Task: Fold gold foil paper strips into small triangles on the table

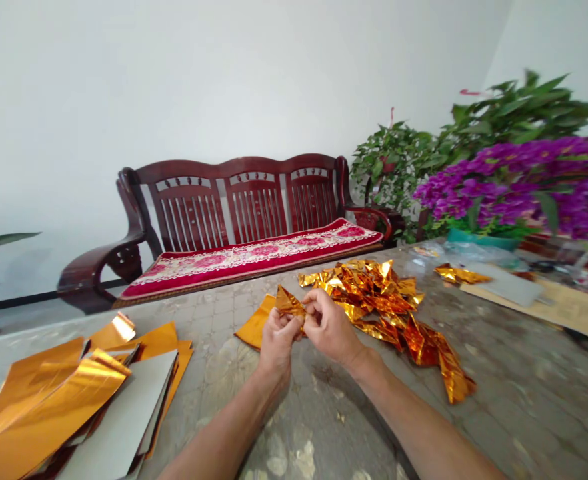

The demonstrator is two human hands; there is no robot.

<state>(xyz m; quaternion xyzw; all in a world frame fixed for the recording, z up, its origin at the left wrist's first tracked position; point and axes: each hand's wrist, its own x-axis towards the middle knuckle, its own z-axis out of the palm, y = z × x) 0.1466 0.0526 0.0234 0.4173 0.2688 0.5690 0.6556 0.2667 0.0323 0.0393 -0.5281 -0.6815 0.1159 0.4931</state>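
Observation:
Between both hands, just above the table, is a piece of gold foil paper [288,301] folded to a pointed tip. My left hand [278,337] pinches its lower left side, fingers closed. My right hand [331,330] grips its right side with thumb and fingertips together. Under and behind the left hand a flat gold sheet [255,323] lies on the table. Just beyond the right hand is a heap of folded, crinkled gold foil pieces [369,287], trailing toward the right front. The fingertips partly hide the held piece.
Stacked gold and grey-backed sheets [124,407] spread over the left of the patterned table [209,400]. At right are a brown paper sheet [574,307], a pale flat object [507,283] and purple flowers [519,177]. A wooden bench [244,200] stands behind.

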